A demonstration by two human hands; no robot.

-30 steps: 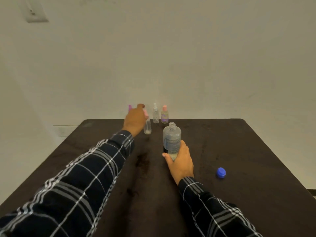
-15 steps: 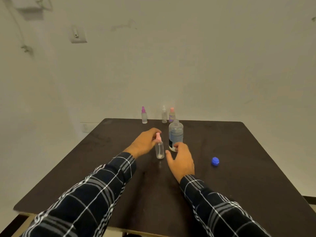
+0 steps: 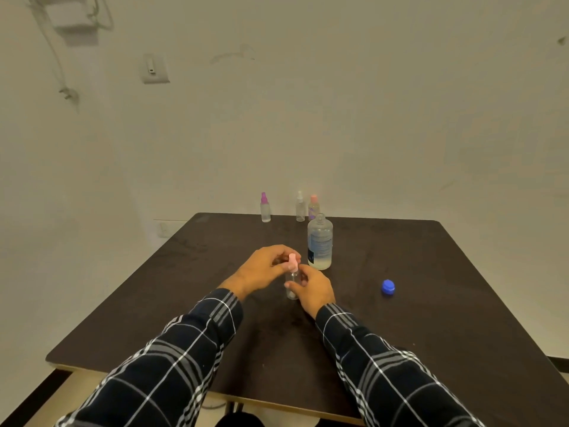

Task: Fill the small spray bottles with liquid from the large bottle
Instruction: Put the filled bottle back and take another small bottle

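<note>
**Both hands on one spray bottle, its top about to come off**

The spray bottle (image 3: 292,289) appears to stand upright near the middle of the table (image 3: 446,318). The right hand (image 3: 312,289) curls round its clear body, probably to keep it from turning. The left hand (image 3: 261,269) pinches the pink top (image 3: 292,262) between thumb and fingertips. That split grip suits unscrewing the sprayer so the neck is open for pouring.

The large bottle (image 3: 320,245) stands free just beyond the hands, toward the far edge, with its mouth already open. It is close enough to lift once the top is off. Little liquid shows in it, only a pale band at the base. Its blue cap (image 3: 388,287) lies by itself toward the right edge, well apart from the hands and out of the pouring path.

Three far bottles (image 3: 300,208) line the far edge with their tops on, seemingly waiting their turn or already done; which cannot be told.

The large bottle has a pale printed label with a dark patch at its lower left, but the print is too small to read. The rightmost far bottle shows a purplish label, also unreadable. No brand can be made out.
</note>
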